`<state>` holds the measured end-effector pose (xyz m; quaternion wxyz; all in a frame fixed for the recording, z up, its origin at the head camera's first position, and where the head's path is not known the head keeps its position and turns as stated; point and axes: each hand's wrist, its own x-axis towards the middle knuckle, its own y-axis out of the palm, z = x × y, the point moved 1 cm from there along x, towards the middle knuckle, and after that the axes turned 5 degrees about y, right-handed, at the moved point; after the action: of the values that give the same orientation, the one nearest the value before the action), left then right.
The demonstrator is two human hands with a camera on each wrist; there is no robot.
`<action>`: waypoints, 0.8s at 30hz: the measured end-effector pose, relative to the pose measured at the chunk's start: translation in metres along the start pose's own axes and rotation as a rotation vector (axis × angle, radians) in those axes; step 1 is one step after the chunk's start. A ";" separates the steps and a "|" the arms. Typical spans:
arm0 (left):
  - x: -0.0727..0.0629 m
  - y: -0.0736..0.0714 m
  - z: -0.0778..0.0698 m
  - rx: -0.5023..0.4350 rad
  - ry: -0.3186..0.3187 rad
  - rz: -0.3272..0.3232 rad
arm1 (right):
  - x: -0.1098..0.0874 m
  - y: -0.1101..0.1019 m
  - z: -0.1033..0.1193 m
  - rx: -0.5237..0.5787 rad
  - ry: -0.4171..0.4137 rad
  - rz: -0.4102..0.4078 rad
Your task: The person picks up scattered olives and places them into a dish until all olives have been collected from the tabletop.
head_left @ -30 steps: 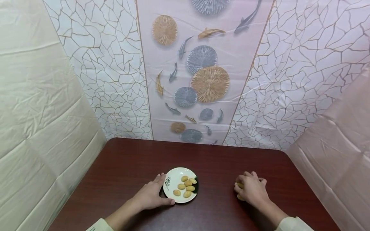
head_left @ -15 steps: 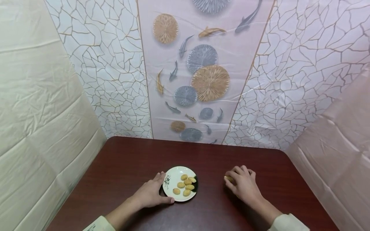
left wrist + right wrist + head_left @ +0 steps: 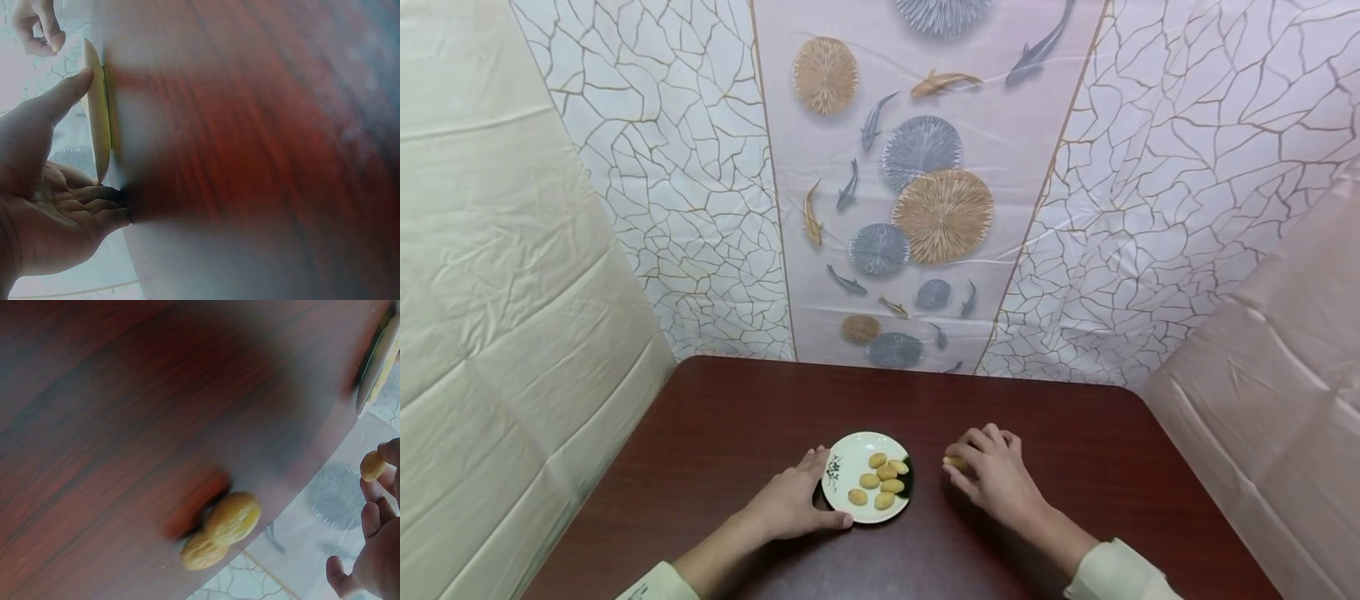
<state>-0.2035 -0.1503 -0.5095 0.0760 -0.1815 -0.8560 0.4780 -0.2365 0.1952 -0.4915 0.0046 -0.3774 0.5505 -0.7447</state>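
Note:
My left hand (image 3: 788,502) holds a small round plate (image 3: 855,457) by its left side, thumb at the near rim and fingers at the far left rim. The plate is white with a dark floral print and a dark green patch at its right edge. Several yellow oval pieces (image 3: 869,481), like baby potatoes, lie on it. To the plate's right, my right hand (image 3: 997,482) pinches another yellow oval piece (image 3: 373,466) between thumb and fingertips. In the right wrist view, two more yellow pieces (image 3: 232,515) lie on the table, touching in that view; in the head view the right arm hides them.
The dark red-brown wooden table (image 3: 745,417) reaches back to a patterned cloth wall (image 3: 700,208) printed with fish and round shapes. Pale cloth panels hang along its left and right sides.
My right hand has moved left toward the plate with a yellow oval piece, away from the pieces at the right. My left hand and the plate have stayed put.

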 end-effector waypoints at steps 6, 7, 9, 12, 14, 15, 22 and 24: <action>-0.001 -0.001 0.000 -0.006 -0.003 0.001 | 0.008 0.006 0.015 0.030 0.004 0.049; -0.001 -0.001 0.000 -0.007 -0.003 0.000 | 0.009 0.006 0.017 0.034 0.002 0.055; -0.002 -0.001 0.000 -0.010 -0.003 0.000 | 0.011 0.008 0.022 0.047 0.002 0.067; -0.002 -0.001 0.000 -0.014 -0.001 -0.002 | 0.016 0.011 0.029 0.069 0.002 0.084; -0.003 -0.002 -0.001 -0.014 0.000 -0.003 | 0.019 0.013 0.033 0.084 -0.003 0.090; -0.003 -0.002 -0.001 -0.015 0.000 -0.004 | 0.020 0.014 0.035 0.092 -0.008 0.092; -0.003 -0.003 -0.003 -0.008 -0.001 -0.009 | 0.028 0.020 0.046 0.094 -0.048 0.085; -0.003 -0.004 -0.004 -0.003 -0.001 -0.010 | 0.030 0.021 0.050 0.089 -0.056 0.083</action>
<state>-0.2009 -0.1502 -0.5043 0.0777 -0.1771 -0.8578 0.4762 -0.2384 0.1335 -0.4871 0.0676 -0.3743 0.5315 -0.7569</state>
